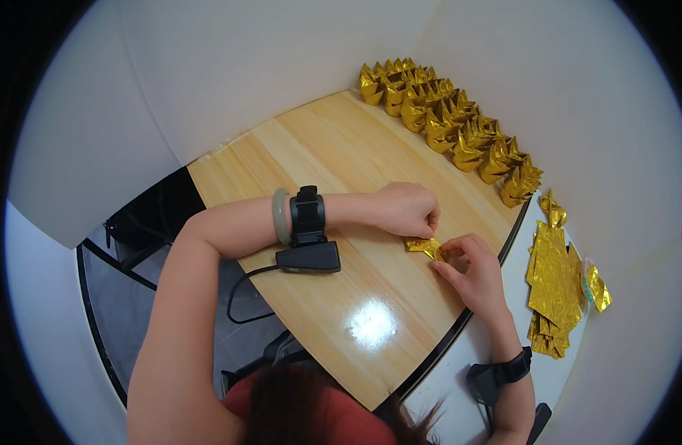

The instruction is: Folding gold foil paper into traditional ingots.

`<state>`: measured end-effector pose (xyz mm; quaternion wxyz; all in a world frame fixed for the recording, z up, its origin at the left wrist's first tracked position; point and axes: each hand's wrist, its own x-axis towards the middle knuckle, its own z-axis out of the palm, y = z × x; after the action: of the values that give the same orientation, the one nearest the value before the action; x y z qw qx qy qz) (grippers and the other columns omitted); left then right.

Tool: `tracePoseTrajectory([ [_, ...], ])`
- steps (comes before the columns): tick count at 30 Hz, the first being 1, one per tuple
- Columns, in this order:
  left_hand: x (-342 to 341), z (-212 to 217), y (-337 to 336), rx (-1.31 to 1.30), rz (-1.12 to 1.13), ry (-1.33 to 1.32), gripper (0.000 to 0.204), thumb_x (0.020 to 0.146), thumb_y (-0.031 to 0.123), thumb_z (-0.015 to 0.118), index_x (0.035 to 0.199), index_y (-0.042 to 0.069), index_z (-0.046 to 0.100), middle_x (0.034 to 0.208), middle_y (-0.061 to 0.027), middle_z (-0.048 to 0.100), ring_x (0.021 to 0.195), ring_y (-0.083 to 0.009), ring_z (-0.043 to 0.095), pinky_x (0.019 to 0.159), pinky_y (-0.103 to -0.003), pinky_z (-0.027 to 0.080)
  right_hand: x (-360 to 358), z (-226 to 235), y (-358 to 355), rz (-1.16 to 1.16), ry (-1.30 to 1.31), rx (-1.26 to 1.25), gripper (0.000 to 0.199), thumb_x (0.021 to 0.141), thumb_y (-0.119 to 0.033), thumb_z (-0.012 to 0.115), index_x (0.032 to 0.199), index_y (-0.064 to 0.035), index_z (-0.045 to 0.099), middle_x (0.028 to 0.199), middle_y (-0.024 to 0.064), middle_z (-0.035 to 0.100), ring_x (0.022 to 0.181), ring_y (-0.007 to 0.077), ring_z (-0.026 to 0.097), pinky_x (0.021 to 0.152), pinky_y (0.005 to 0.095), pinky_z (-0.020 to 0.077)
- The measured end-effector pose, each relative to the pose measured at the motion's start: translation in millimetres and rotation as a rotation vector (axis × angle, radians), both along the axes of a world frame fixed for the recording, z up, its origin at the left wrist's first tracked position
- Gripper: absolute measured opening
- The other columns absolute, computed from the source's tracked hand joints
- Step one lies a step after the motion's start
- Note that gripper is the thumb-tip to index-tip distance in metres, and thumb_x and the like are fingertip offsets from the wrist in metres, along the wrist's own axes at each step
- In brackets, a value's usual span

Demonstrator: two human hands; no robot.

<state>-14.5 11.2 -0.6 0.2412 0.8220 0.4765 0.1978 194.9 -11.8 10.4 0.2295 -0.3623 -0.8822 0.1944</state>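
right hand & left hand both pinch a small gold foil piece on the wood table, fingers closed on its edges, piece between the 2 hands. foil looks light, thin, creases easily, so best held at folded corners. farther: foil stack at right, then row of folded ingots along the wall.

The small folded foil paper piece between the hands is shiny gold with a faint embossed pattern; the far row of folded paper ingots is the same bright gold; the flat stack of foil sheets at the right is gold, finely patterned. The wooden tabletop is pale honey with straight grain stripes; the round bangle is pale grey-green; the wrist strap device is black.
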Motion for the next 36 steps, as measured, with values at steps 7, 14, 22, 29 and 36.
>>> tracePoseTrajectory([
  [7, -6, 0, -9, 0.125, -0.185, -0.033, 0.036, 0.07, 0.035, 0.067, 0.092, 0.006, 0.063, 0.092, -0.0108, 0.063, 0.085, -0.0255, 0.061, 0.07, -0.037, 0.048, 4, -3, -1, -0.124, 0.091, -0.136, 0.027, 0.073, -0.011, 0.069, 0.094, -0.0026, 0.054, 0.085, 0.0101, 0.06, 0.079, 0.0238, 0.06, 0.07, 0.0324, 0.0485],
  [14, -6, 2, -7, 0.028, -0.128, -0.002, 0.034, 0.075, 0.03, 0.059, 0.099, 0.006, 0.063, 0.096, -0.0123, 0.063, 0.09, -0.0277, 0.061, 0.076, -0.037, 0.048, 6, -3, -5, -0.085, 0.063, -0.046, 0.026, 0.073, -0.01, 0.065, 0.095, -0.0036, 0.054, 0.087, 0.01, 0.06, 0.08, 0.0247, 0.06, 0.071, 0.0331, 0.0489],
  [22, -9, -9, 2, 0.01, -0.055, -0.187, 0.026, 0.077, 0.02, 0.056, 0.097, 0.008, 0.067, 0.092, -0.011, 0.066, 0.085, -0.0257, 0.063, 0.075, -0.035, 0.049, 6, -9, 0, 0.009, -0.011, 0.092, 0.019, 0.075, -0.012, 0.066, 0.091, -0.005, 0.058, 0.089, 0.0107, 0.057, 0.086, 0.026, 0.057, 0.074, 0.0336, 0.0476],
  [29, -10, -1, 0, -0.176, -0.163, -0.217, 0.02, 0.081, 0.024, 0.064, 0.089, 0.006, 0.067, 0.085, -0.0073, 0.062, 0.076, -0.0191, 0.058, 0.069, -0.03, 0.046, 5, -11, 0, -0.098, 0.063, -0.137, 0.024, 0.075, -0.012, 0.069, 0.092, -0.0022, 0.057, 0.09, 0.0121, 0.055, 0.083, 0.0271, 0.055, 0.074, 0.034, 0.0461],
  [36, -3, -10, 3, 0.118, -0.221, -0.094, 0.014, 0.077, 0.02, 0.067, 0.083, 0.008, 0.066, 0.082, -0.0048, 0.06, 0.076, -0.023, 0.059, 0.068, -0.033, 0.046, 10, -20, 9, -0.105, 0.005, 0.018, 0.033, 0.074, -0.012, 0.072, 0.099, -0.0016, 0.053, 0.094, 0.0132, 0.055, 0.088, 0.0259, 0.055, 0.079, 0.0336, 0.0452],
])
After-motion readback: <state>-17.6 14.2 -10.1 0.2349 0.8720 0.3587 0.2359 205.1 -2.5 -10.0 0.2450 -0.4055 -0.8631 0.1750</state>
